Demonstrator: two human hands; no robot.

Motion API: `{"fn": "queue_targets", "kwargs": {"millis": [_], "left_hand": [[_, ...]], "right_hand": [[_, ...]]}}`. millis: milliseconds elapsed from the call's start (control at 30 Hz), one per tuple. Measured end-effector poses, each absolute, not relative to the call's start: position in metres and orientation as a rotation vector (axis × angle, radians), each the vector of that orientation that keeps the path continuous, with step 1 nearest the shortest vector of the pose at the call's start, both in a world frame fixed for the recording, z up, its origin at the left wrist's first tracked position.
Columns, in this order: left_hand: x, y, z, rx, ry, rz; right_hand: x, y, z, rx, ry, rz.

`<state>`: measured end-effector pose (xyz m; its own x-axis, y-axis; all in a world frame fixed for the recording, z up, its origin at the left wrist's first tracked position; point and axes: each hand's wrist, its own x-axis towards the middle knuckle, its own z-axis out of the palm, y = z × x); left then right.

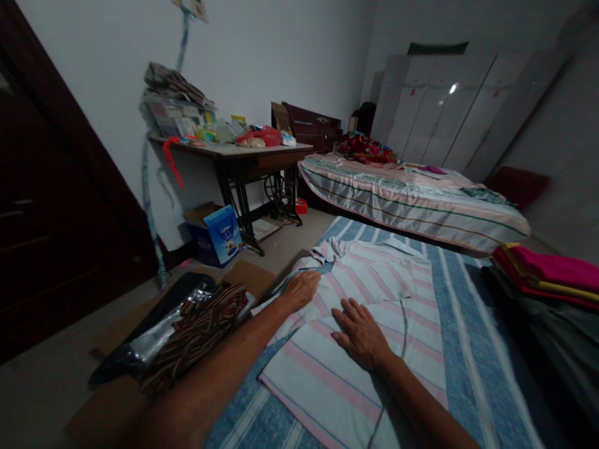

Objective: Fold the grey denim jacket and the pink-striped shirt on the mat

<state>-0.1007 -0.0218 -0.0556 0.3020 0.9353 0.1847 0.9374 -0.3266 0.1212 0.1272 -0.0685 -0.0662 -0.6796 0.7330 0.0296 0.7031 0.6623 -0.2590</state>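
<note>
A white shirt with pink stripes and thin dark lines lies spread on a blue striped sheet. It has a collar at its far end, and its left side is bunched. At that left side, my left hand has its fingers curled together on the fabric. My right hand rests palm down on the middle of the shirt, its fingers stretched out and slightly apart. A thin dark cord or line runs down the shirt beside my right wrist.
Folded clothes are stacked at the right. An open cardboard box at the left holds striped cloth and plastic. Farther off are a blue box, a cluttered sewing-machine table, another bed and a white wardrobe.
</note>
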Motion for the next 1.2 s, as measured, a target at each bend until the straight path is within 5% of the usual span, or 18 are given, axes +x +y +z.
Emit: {"fn": "queue_targets", "kwargs": {"millis": [400, 767, 1200], "left_hand": [[-0.118, -0.051, -0.056, -2.484, -1.790, -0.382], [-0.133, -0.054, -0.031, -2.151, -2.458, -0.418], [-0.159, -0.043, -0.032, -2.206, -2.653, -0.879]], "right_hand": [[0.128, -0.067, -0.071, -1.152, -2.727, 0.306], [0.129, -0.068, -0.072, -1.153, -2.710, 0.330], [0.129, -0.067, -0.075, -1.153, -2.697, 0.327]]}}
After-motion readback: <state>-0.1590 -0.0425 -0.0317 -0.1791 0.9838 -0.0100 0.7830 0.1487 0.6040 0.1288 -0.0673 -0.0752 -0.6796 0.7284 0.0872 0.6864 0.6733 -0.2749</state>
